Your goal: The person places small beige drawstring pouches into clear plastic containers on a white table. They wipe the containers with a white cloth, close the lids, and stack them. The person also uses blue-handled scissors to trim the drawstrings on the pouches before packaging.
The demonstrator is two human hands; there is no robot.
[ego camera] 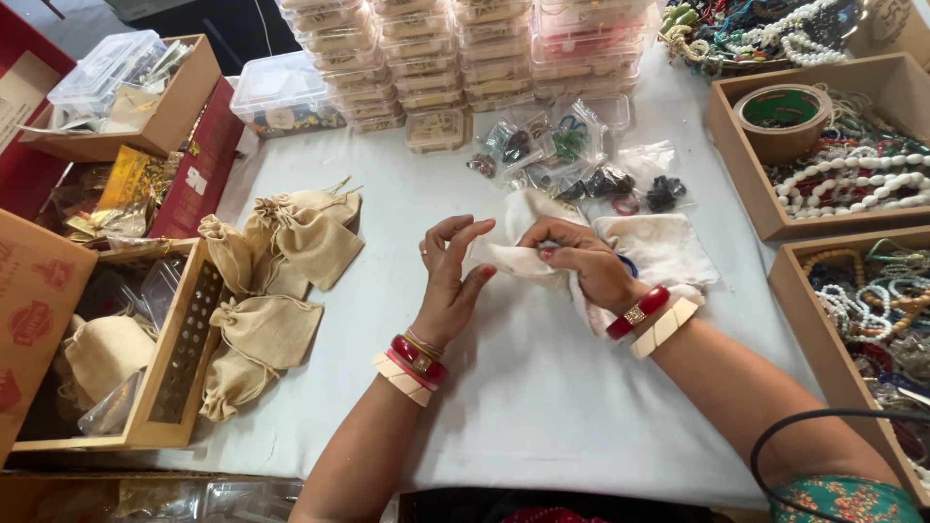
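My left hand [450,281] and my right hand [581,260] both pinch a small white cloth pouch [518,247] above the white tablecloth [523,387]. The left fingers grip its left edge, and the right fingers gather the fabric at its top. Each wrist wears red and cream bangles. A second flat white pouch [659,247] lies just right of my right hand. Small clear bags of dark beads [581,165] lie beyond the hands.
Several tan drawstring pouches [281,281] lie to the left, beside a wooden box [165,358]. Stacks of clear plastic boxes [455,58] stand at the back. Wooden trays of bead necklaces [852,174] and a tape roll [783,118] sit on the right.
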